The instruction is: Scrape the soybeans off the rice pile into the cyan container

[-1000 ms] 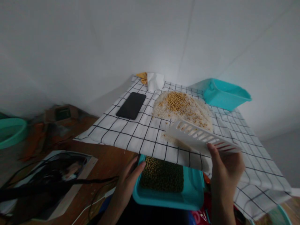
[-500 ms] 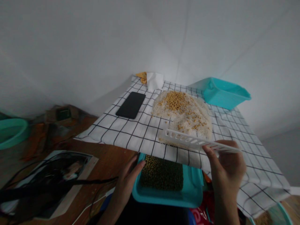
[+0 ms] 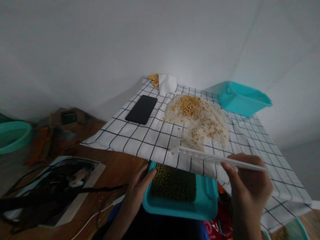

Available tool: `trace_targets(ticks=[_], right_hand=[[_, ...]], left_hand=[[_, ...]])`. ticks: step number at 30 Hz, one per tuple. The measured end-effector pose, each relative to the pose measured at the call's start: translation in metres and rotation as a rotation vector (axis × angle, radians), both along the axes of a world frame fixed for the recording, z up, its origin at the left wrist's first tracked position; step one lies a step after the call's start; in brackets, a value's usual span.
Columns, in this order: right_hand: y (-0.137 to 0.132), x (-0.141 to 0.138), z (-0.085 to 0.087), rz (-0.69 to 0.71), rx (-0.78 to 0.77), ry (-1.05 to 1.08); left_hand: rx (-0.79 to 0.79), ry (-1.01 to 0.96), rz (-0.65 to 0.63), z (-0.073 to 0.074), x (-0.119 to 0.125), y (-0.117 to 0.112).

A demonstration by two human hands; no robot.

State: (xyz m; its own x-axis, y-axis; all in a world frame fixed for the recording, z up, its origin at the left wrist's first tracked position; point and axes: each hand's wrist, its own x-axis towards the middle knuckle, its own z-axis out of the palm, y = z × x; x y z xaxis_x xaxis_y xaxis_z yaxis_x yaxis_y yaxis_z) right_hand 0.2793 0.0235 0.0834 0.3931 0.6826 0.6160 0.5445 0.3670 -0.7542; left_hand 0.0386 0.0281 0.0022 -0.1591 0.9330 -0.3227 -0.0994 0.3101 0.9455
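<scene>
My right hand [image 3: 247, 180] pinches a white slotted plastic piece [image 3: 200, 154] between thumb and fingers. It is seen nearly edge-on, over the near edge of the cloth-covered table. My left hand [image 3: 140, 183] grips the left rim of a teal tray [image 3: 175, 211], which sits low in front of me, just under the table's edge. Dark green beans [image 3: 175, 186] fill the tray's left and middle part, with some yellowish ones at the upper left. On the table, beyond the plastic piece, a heap of white grains [image 3: 172, 113] carries yellow soybeans [image 3: 191, 105].
A black phone [image 3: 141, 109] lies left on the checked tablecloth [image 3: 120, 133]. White paper [image 3: 167, 83] and a yellow cloth-like item [image 3: 154, 79] are at the back. A teal bin [image 3: 242, 100] stands at back right. A green basin [image 3: 15, 136] is on the floor at far left.
My right hand has moved slightly right and down with the plastic piece, which is now tilted flatter. My left hand stays on the tray rim. The view has shifted a little.
</scene>
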Motion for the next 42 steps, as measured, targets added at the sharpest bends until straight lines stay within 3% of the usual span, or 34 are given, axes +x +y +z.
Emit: trace_targets(ticks=[5, 13, 28, 31, 37, 42], right_hand=[[0.000, 0.003, 0.000, -0.049, -0.015, -0.044], [-0.004, 0.003, 0.000, -0.016, 0.000, 0.003], [-0.010, 0.004, 0.005, 0.161, 0.077, 0.064], [-0.008, 0.004, 0.002, 0.111, 0.071, 0.085], [0.001, 0.003, -0.012, -0.060, -0.124, 0.123], [0.009, 0.009, -0.019, -0.195, -0.027, 0.291]], left_hand=[[-0.009, -0.024, 0.010, 0.003, 0.001, -0.001], [-0.009, 0.000, 0.009, 0.004, 0.000, -0.002], [-0.031, 0.021, 0.034, 0.006, 0.002, -0.003], [0.001, 0.015, 0.024, 0.004, 0.001, -0.002], [0.051, 0.006, -0.034, -0.003, -0.001, 0.001], [0.045, 0.052, -0.005, -0.021, -0.003, 0.006]])
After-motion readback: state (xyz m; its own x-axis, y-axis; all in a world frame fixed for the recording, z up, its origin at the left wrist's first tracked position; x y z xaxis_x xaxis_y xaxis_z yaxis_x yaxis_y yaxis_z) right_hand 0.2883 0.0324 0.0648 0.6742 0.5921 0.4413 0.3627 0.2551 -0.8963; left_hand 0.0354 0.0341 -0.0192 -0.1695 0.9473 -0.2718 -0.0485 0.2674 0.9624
